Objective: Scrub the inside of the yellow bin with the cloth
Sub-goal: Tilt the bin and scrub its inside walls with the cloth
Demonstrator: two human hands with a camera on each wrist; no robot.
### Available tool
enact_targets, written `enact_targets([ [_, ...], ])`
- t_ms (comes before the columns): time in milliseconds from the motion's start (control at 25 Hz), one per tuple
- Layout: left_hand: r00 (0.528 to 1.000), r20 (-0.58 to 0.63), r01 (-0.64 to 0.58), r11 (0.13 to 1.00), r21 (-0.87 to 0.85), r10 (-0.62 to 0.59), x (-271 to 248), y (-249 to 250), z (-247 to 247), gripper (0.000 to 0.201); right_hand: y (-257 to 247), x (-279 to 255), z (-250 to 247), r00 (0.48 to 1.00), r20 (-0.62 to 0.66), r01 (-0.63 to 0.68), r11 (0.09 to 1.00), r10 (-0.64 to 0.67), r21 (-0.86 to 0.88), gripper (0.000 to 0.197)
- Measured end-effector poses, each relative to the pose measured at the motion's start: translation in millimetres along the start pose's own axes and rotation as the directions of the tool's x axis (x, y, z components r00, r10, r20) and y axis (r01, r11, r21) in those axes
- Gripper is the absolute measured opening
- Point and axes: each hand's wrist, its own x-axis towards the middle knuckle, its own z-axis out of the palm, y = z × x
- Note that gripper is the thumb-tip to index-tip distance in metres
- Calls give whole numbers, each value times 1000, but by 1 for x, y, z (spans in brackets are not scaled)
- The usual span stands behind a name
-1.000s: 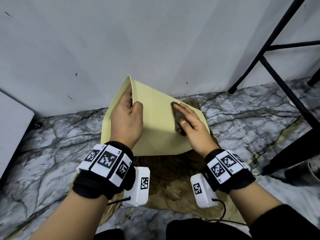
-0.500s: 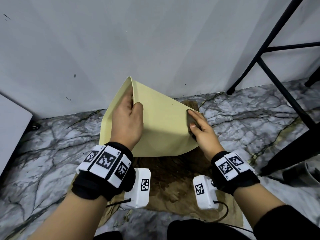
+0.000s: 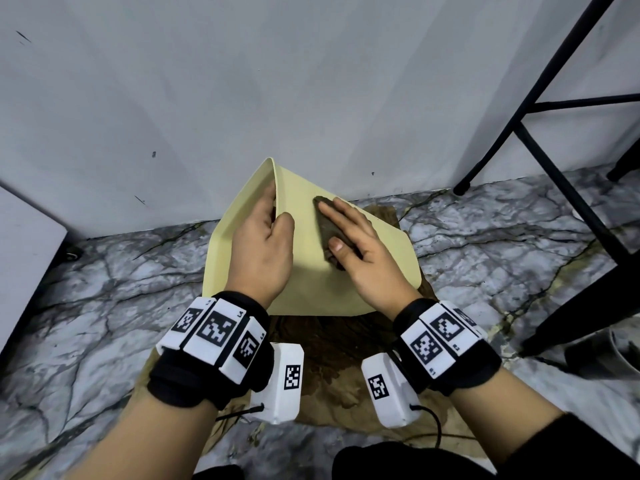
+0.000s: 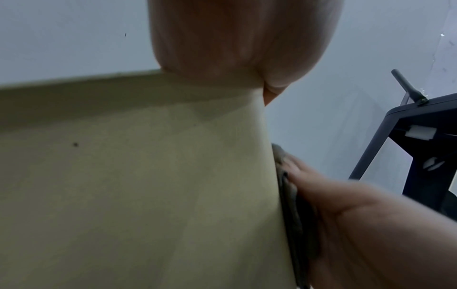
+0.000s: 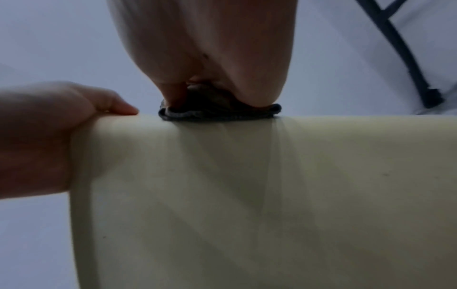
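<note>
The yellow bin (image 3: pixel 313 282) lies tipped on a stained brown sheet (image 3: pixel 332 362) on the marble floor (image 3: pixel 104 299), close to the grey wall (image 3: pixel 242 81); its outer faces are toward the head camera and a corner ridge points up. Half a second ago the cloth (image 3: pixel 327 226) was at the right edge of the upper face; now it sits further left and higher, near the ridge. The right hand (image 3: pixel 360 247) lies flat on the cloth, fingers straight and together, thumb out to the side, pressing it against the bin's outside face. The left hand (image 3: pixel 261 247) is unchanged: fingers curled over the ridge, thumb on the near face, gripping the bin. Both wrists carry black bands with white marker blocks. A black metal frame (image 3: pixel 540 109) stands to the right, well apart from the bin. A white panel (image 3: pixel 24 258) is at the left edge.
</note>
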Motion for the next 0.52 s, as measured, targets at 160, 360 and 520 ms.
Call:
enact_targets([
  [160,1000,11,5,1000,-19,-5,1,-1,-4,45,33,-7,-20,991,-64,-117,992,114,-40,43],
  [360,998,53,30,997,-70,-26,2,-2,-9,44,56,-16,-36,959,-126,-260,965,256,-19,42],
  [520,983,176,74,995,-70,-60,8,3,-14,56,60,-21,-39,950,-131,-289,957,285,-14,43],
])
